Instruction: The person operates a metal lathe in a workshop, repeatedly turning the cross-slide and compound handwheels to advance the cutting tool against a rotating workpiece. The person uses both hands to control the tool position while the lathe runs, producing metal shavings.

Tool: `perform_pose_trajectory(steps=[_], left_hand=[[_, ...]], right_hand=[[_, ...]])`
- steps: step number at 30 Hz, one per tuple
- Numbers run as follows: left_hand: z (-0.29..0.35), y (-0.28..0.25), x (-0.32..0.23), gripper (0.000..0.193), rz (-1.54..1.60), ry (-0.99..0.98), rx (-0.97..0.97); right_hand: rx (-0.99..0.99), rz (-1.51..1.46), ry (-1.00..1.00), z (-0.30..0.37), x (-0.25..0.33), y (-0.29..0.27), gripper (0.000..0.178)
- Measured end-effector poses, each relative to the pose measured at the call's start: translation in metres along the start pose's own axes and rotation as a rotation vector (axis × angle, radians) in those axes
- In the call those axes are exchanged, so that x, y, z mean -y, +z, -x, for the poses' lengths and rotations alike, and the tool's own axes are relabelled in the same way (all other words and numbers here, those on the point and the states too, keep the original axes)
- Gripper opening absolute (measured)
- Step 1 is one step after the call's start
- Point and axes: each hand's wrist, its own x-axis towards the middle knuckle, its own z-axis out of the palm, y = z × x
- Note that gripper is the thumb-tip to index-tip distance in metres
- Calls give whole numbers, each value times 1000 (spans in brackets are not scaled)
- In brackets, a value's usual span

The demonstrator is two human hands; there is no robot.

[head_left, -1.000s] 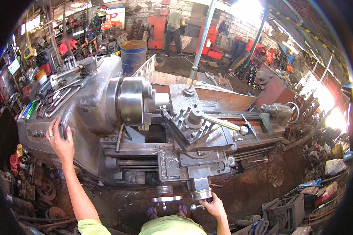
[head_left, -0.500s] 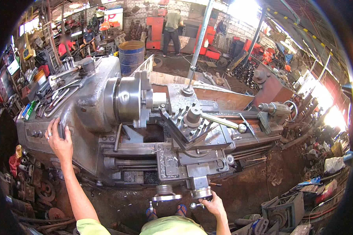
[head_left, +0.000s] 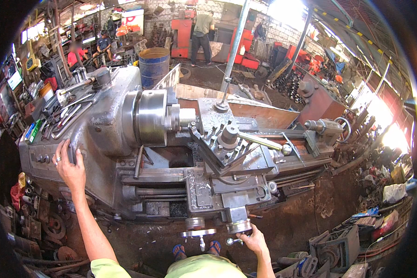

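We find the right hand (head_left: 255, 241) closed around the edge of a small wheel (head_left: 239, 226) on the lathe, though its fingertips are partly hidden and we cannot tell how firm the hold is. The wheel lies directly ahead of that hand, touching it, with the crank knob (head_left: 230, 241) just to its left. In our judgement, the wheel is best turned in small, even amounts from the wrist, with an eye on the gap between the tool holder (head_left: 229, 135) and the pale ribbed bar (head_left: 187, 116). Both stand ahead of the right hand, the bar farther left, at the chuck (head_left: 152, 118); we cannot tell whether a cutting edge meets it. We advise keeping both sleeves and fingers well away from the chuck. As to pose, the left hand (head_left: 71, 170) rests loosely on the machine casing (head_left: 102, 134), fingers spread and pointing forward, thumb apart; it appears to grasp nothing, its underside being out of sight. The left arm reaches far forward, nearly straight. The right hand sits low and near the body, its forearm angled inward. A larger wheel (head_left: 198, 233), between the hands, is untouched.
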Motion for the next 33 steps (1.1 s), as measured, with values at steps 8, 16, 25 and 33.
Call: perform_pose_trajectory(steps=[8, 16, 25, 33], left_hand=[[-1, -1, 1, 42, -7, -1, 10], [1, 1, 2, 43, 4, -27, 10], [0, 2, 5, 42, 18, -23, 11], [-1, 0, 6, 41, 30, -8, 21]], right_hand=[[-14, 7, -21, -5, -9, 3, 79], [-37, 37, -23, -11, -20, 8, 78], [12, 28, -1, -8, -10, 1, 83], [34, -51, 117, 0, -29, -5, 87]])
